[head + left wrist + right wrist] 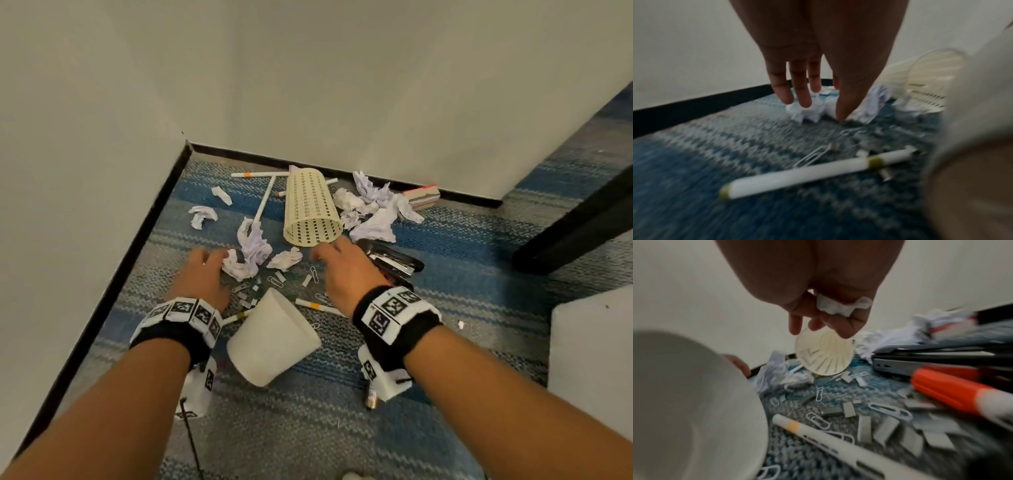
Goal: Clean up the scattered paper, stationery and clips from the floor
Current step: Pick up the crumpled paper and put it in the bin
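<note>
Head view shows us gathering paper: our right hand curls round a paper scrap, our left hand, fingers straight, reaches a paper ball on the carpet, next needing a drop into the cup.

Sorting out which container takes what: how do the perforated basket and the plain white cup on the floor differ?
The perforated basket is cream, with walls full of small holes; the plain white cup is smooth and solid. The basket looks taller and lies closer to the wall; the cup lies between the person's wrists. The basket's open mouth faces the person, while the cup's mouth faces away. Both are tipped on their sides on the carpet.
</note>
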Tool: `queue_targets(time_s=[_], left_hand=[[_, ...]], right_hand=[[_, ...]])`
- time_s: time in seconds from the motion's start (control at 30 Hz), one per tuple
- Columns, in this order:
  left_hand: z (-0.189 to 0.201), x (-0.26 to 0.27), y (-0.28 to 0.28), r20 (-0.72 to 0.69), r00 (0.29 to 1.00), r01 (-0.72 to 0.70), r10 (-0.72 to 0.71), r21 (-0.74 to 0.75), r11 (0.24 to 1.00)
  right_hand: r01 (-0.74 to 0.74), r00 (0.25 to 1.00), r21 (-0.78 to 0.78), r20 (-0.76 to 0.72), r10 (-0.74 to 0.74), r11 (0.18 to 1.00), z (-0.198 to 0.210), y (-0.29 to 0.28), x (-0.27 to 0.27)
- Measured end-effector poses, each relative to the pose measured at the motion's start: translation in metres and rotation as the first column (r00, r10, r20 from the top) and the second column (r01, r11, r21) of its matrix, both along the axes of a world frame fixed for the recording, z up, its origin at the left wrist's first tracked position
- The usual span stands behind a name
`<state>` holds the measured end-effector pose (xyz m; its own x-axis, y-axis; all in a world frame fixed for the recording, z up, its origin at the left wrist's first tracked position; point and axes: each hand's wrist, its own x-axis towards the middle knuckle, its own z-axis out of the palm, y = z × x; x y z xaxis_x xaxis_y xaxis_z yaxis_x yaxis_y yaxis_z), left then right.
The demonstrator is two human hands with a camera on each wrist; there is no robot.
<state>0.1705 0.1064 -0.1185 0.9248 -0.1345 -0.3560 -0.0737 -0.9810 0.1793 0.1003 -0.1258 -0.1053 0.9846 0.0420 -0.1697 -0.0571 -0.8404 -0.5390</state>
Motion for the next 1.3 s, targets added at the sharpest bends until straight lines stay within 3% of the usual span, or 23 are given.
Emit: queue_targets(time_s=[0.1, 0.33, 0.63, 0.73, 0.83, 0.93, 1.03, 1.17, 1.3], left_hand=[[-0.015, 0.003, 0.021, 0.015, 1.0, 0.017, -0.016, -0.012, 1.0], [-0.015, 0.036, 0.049, 0.004, 0.993, 0.12, -0.12, 0.064, 0.991], [0.02, 0.058, 0.069, 0.05, 0.996, 0.081, -0.08, -0.021, 0.996], [0.028, 0.075, 0.069, 0.067, 0.997, -0.02, 0.028, -0.11, 0.994], [0.02, 0.093, 0.062, 0.013, 0.999, -0.045, 0.047, -0.123, 0.991], [0.001, 0.106, 0.047, -0.065, 0.997, -0.052, 0.044, -0.123, 0.991], [-0.017, 0.123, 0.032, -0.093, 0.991, -0.103, 0.092, -0.115, 0.988], [-0.032, 0.129, 0.02, 0.007, 0.993, -0.119, 0.12, -0.057, 0.991], [-0.033, 0.129, 0.027, 0.133, 0.985, -0.104, 0.11, -0.05, 0.993]], right_hand=[[-0.191, 0.963, -0.121, -0.217, 0.162, 0.974, -0.005, 0.021, 0.029], [-0.307, 0.896, -0.246, -0.401, 0.192, 0.919, -0.024, 0.046, 0.058], [-0.164, 0.958, -0.229, -0.267, 0.1, 0.96, -0.002, 0.046, 0.053], [-0.077, 0.976, -0.074, -0.211, 0.06, 0.994, -0.002, 0.055, 0.054], [-0.079, 0.978, 0.056, -0.188, 0.088, 0.995, 0.0, 0.059, 0.052], [-0.052, 0.984, 0.095, -0.166, 0.067, 0.994, 0.0, 0.054, 0.049], [-0.114, 0.979, 0.085, -0.158, 0.127, 0.99, -0.002, 0.05, 0.048], [-0.032, 0.98, 0.093, -0.191, 0.049, 0.995, 0.001, 0.038, 0.042], [0.12, 0.99, 0.058, -0.078, -0.115, 0.991, 0.011, 0.025, 0.029]])
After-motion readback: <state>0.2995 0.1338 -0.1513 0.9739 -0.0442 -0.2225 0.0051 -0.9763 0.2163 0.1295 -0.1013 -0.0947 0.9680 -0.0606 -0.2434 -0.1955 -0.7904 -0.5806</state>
